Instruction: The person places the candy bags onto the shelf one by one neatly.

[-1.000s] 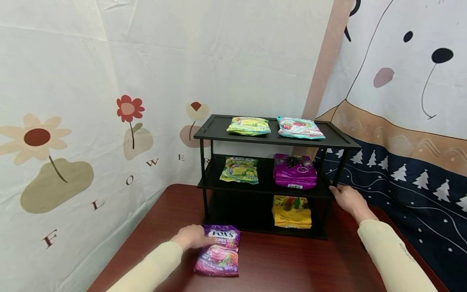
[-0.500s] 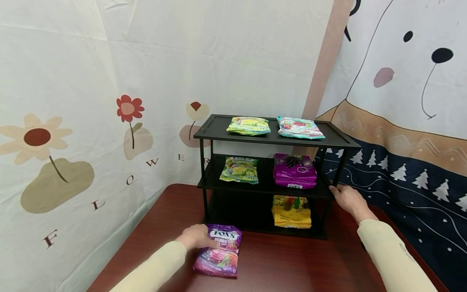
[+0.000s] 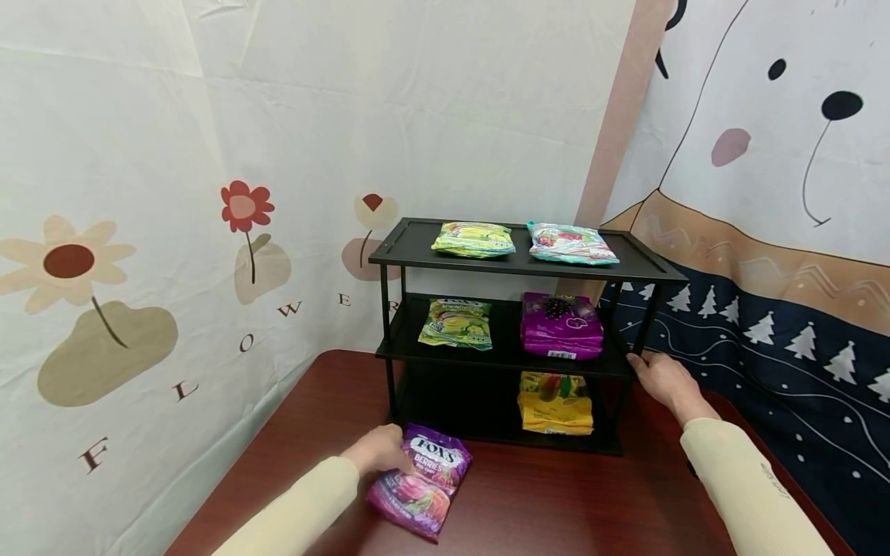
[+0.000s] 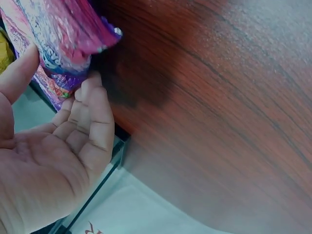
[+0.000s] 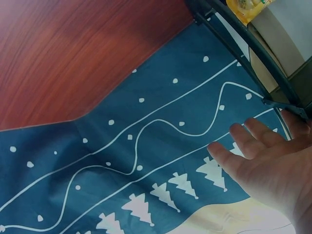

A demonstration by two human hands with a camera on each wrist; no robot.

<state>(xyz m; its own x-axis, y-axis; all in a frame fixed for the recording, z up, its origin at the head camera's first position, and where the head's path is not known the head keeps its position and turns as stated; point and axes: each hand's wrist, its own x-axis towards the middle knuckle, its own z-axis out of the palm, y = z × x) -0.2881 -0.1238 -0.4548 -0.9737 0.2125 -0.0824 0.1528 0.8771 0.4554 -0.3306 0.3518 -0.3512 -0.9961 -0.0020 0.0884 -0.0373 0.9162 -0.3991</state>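
In the head view, my left hand point(image 3: 381, 449) pinches the left edge of a purple Fox's Berries candy bag point(image 3: 433, 463), tilted above the red-brown table near the rack's front left corner. The left wrist view shows the bag point(image 4: 63, 34) between thumb and fingers. My right hand point(image 3: 669, 384) holds the right side of a black three-tier rack point(image 3: 507, 363) at the middle shelf's corner. Its thumb is out of the right wrist view, where the other fingers point(image 5: 258, 134) extend loosely beside the frame.
The top shelf bears a yellow-green bag point(image 3: 474, 239) and a teal-edged bag point(image 3: 573, 244). A green bag point(image 3: 456, 324) and a purple grape bag point(image 3: 562, 326) lie on the middle shelf. A yellow bag point(image 3: 555, 403) lies bottom right. Printed curtains point(image 3: 208, 116) hang behind the table point(image 3: 542, 502).
My left hand has moved slightly right and turned the candy bag, so its top now leans to the right. My right hand and the rack have stayed put.
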